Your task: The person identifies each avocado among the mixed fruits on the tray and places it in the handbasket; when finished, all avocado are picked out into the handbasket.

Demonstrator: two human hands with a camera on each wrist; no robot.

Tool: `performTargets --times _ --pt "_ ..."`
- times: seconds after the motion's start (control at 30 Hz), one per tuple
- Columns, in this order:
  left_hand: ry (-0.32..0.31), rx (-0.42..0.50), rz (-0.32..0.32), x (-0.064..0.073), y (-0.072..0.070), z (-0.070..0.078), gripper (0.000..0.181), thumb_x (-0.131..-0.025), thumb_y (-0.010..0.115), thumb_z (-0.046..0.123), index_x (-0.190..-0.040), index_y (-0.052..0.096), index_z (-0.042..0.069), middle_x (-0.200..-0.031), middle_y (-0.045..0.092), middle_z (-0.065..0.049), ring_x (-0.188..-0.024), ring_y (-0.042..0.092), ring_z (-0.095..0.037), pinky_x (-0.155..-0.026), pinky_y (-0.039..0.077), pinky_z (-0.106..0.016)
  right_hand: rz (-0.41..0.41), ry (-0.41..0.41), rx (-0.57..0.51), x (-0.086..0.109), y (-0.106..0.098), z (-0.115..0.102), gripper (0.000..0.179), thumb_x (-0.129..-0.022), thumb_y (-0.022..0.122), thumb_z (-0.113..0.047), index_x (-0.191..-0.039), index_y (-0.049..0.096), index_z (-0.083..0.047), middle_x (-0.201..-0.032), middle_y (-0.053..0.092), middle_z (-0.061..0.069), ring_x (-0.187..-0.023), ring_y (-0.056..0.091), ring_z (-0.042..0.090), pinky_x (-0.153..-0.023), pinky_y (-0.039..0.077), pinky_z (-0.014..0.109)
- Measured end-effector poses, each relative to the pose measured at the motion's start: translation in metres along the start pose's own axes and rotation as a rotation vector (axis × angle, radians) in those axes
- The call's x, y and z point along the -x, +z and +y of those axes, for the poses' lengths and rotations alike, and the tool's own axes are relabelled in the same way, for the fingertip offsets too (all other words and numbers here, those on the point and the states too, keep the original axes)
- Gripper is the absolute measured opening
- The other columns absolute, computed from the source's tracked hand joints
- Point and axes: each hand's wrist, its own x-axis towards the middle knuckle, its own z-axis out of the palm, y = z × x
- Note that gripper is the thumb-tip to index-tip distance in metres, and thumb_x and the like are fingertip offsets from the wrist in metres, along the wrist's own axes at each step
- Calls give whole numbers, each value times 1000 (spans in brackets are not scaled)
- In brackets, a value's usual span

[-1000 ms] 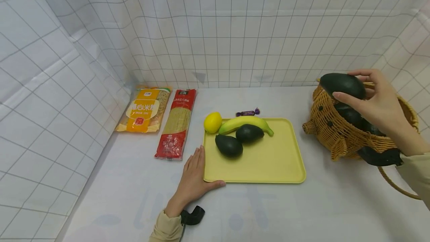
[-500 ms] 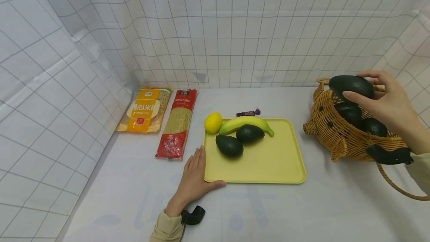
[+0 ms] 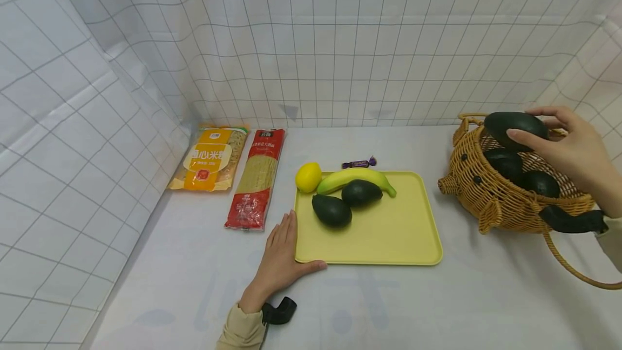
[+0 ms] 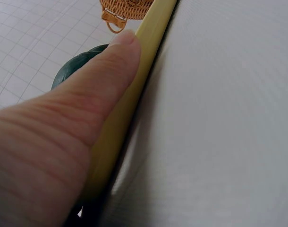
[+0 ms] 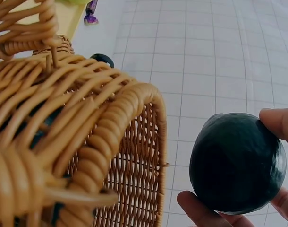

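Note:
My right hand (image 3: 575, 145) grips a dark green avocado (image 3: 516, 130) between thumb and fingers, held above the opening of a wicker basket (image 3: 505, 210) shaped like a pig. Inside that basket lie more avocados (image 3: 540, 183). In the right wrist view the held avocado (image 5: 237, 163) hangs beside the woven rim (image 5: 156, 94). With straight fingers, my left hand (image 3: 278, 263) rests at the front left corner of a yellow tray (image 3: 389, 231), thumb along its near edge. On the tray are two avocados (image 3: 332, 211) and a greenish banana (image 3: 357, 177); a lemon (image 3: 308, 177) sits at its back left corner.
Left of the tray lie a red pack of noodles (image 3: 256, 180) and an orange-and-yellow food bag (image 3: 209, 159). A purple wrapped candy (image 3: 359, 163) is behind the tray. A rope-like handle (image 3: 573, 269) trails in front of the basket. Tiled-pattern sheets stand behind and at the left.
My right hand has shifted right and slightly down with the avocado, farther over the basket opening, uncovering the avocados inside. The left hand and the tray stay in place.

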Motion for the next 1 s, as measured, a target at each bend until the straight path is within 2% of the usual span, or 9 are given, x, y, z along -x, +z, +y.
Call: performTargets --times 0.13,0.23,0.3,0.4,0.53,0.63,0.87,1.0 --pt "-1 -2 2 0 0 -1 125 -70 68 70 -150 5 -2 -155 13 -18 -142 9 -29 -113 6 -45 -11 13 12 -2 0 1 57 -89 64 -42 -137 43 -20 -126 41 24 -95 54 27 -53 35 13" --pt "0 -2 3 0 0 -1 125 -69 68 69 -150 5 -2 -156 12 -18 -142 9 -28 -113 6 -45 -21 20 23 -3 0 3 59 -90 62 -42 -138 41 -16 -126 41 27 -107 44 51 -55 31 14" --pt "-1 0 2 0 0 -1 125 -69 68 69 -150 5 -2 -156 12 -18 -142 8 -28 -113 5 -45 -22 21 37 -4 -1 6 60 -90 62 -43 -138 41 -14 -124 43 27 -105 45 50 -54 32 16" --pt "-3 3 -2 0 0 0 125 -69 68 70 -151 5 -2 -156 12 -18 -142 8 -28 -113 5 -45 -23 25 56 -6 -1 12 63 -89 62 -45 -139 40 -13 -119 46 24 -97 46 40 -53 34 19" --pt "-4 0 -4 0 0 0 125 -69 68 70 -150 5 -2 -156 12 -17 -142 8 -28 -113 5 -45 -21 32 70 -6 -1 16 61 -88 62 -47 -137 43 -17 -112 48 19 -91 42 31 -55 36 23" --pt "-2 -3 -3 0 0 0 125 -69 68 70 -150 5 -2 -156 12 -18 -142 8 -28 -113 6 -45 -36 37 58 -5 -2 15 60 -89 61 -46 -137 42 -15 -112 47 21 -95 40 35 -62 37 32" --pt "-6 4 -6 0 0 -1 125 -69 68 70 -150 5 -2 -156 12 -17 -142 8 -28 -113 5 -45 -75 55 39 -5 -3 13 64 -91 59 -45 -139 38 -9 -121 43 34 -108 36 49 -76 34 60" --pt "-2 7 0 0 0 -1 125 -69 68 70 -150 6 -2 -156 13 -18 -142 9 -28 -113 6 -46 -87 62 47 -4 -3 14 69 -91 58 -46 -140 35 -4 -124 42 36 -109 35 51 -78 32 65"
